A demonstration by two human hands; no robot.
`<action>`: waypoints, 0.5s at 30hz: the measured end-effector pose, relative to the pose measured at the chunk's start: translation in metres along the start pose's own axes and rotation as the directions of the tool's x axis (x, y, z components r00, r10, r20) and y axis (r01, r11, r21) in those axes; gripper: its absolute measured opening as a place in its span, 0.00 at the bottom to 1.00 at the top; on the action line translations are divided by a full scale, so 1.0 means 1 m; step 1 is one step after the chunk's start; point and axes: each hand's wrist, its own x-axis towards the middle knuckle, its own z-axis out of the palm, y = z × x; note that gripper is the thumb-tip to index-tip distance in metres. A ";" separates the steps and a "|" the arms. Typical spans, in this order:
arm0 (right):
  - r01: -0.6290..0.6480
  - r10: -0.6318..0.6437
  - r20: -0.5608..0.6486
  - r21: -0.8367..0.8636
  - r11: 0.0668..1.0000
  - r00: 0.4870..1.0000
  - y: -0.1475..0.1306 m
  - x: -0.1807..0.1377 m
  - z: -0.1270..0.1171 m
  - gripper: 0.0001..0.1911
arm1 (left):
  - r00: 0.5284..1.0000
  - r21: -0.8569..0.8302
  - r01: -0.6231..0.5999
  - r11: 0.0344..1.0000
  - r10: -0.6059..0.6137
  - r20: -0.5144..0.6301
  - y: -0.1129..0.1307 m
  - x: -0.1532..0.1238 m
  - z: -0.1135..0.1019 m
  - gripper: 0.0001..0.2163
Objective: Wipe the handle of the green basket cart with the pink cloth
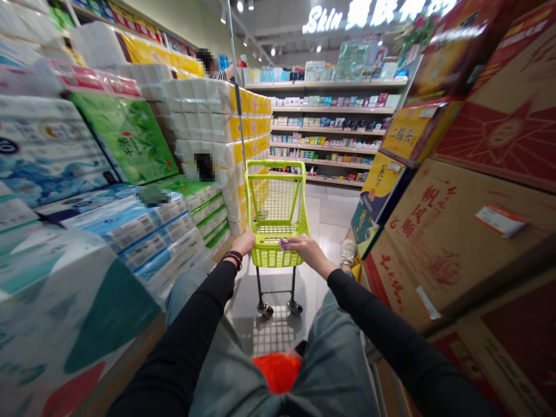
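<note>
A lime-green shopping cart (278, 258) stands in front of my knees, its basket facing me. My left hand (245, 241) is closed around the left edge of the basket, a beaded bracelet on its wrist. Across the basket's near side reaches my right hand (306, 250), its fingers pinching a crumpled pale purple cloth (285, 244) against the upper rim. Part of the cloth is hidden under the fingers. Both the cart's dark legs and its small wheels (266, 310) show below the basket.
Packs of tissue (147, 223) and toilet rolls (202, 124) are piled close on the left. Tall stacks of cardboard boxes (460, 226) line the right. Shelves of small goods (325, 119) stand behind the cart. Another person (223, 74) is partly visible beyond the rolls. Something orange (278, 370) lies between my legs.
</note>
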 end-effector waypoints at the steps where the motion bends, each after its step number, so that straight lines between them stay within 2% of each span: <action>1: -0.024 0.024 0.000 -0.009 1.000 1.000 0.004 -0.004 -0.004 0.14 | 1.000 0.029 0.010 1.000 -0.010 0.005 0.001 0.000 0.000 0.24; 3: -0.062 0.062 0.000 -0.014 0.998 0.998 0.003 -0.005 -0.004 0.14 | 1.000 0.063 0.002 0.998 -0.002 0.006 0.004 0.000 0.000 0.24; 5: -0.073 0.073 -0.010 0.011 0.997 0.997 -0.011 0.005 0.004 0.14 | 1.000 0.094 -0.003 0.996 0.002 0.004 0.006 -0.001 0.001 0.24; 8: -0.008 0.011 -0.044 0.080 0.997 0.999 -0.035 0.024 0.024 0.14 | 1.000 0.126 -0.009 0.992 0.009 0.005 0.006 -0.001 -0.001 0.23; 10: 0.052 -0.043 -0.078 0.120 0.991 0.996 -0.039 0.029 0.031 0.14 | 1.000 0.148 -0.016 0.989 0.014 0.012 0.004 -0.001 -0.003 0.21; 12: 0.076 -0.059 -0.118 0.140 0.987 0.991 -0.028 0.024 0.030 0.15 | 1.000 0.168 -0.019 0.986 0.016 0.020 0.001 -0.001 -0.006 0.19; 15: 0.045 -0.019 -0.175 0.144 0.989 0.984 0.004 0.002 0.014 0.13 | 1.000 0.195 -0.017 0.981 0.013 0.023 -0.002 0.000 -0.009 0.19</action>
